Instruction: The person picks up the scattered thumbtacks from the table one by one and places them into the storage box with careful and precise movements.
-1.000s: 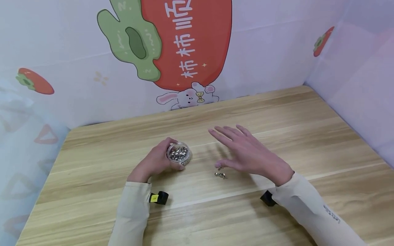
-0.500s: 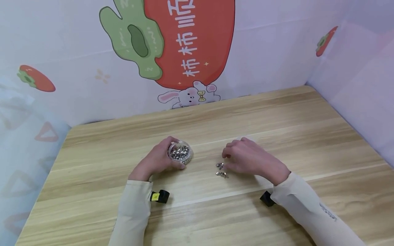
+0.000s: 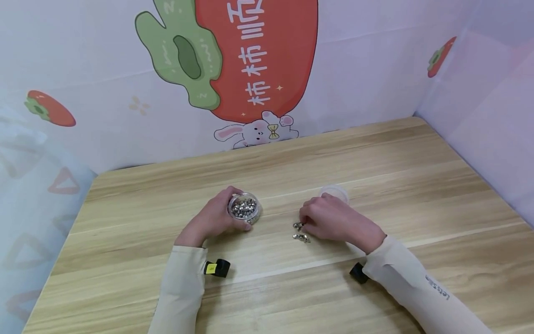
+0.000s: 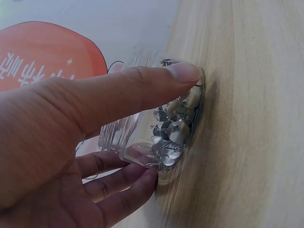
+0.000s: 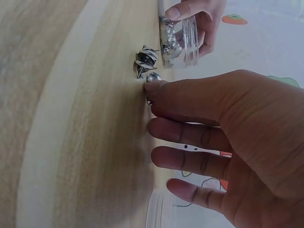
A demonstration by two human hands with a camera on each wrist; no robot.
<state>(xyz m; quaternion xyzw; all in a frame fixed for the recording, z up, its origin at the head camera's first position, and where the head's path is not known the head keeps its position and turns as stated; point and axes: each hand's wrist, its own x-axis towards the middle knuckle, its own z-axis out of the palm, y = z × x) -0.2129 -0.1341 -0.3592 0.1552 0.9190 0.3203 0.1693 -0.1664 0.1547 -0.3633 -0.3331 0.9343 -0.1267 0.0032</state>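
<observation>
Altogether one jar (image 4: 137,124), two tack clusters (image 3: 301,238)

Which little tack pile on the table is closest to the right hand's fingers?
In the head view, it's the upper pile, right up against the right hand. The lower pile lies a little apart from that hand.

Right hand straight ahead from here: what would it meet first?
The farther small cluster of silver metal thumbtacks, right at its fingers; they look nearly or already touching, though depth is unclear.
</observation>
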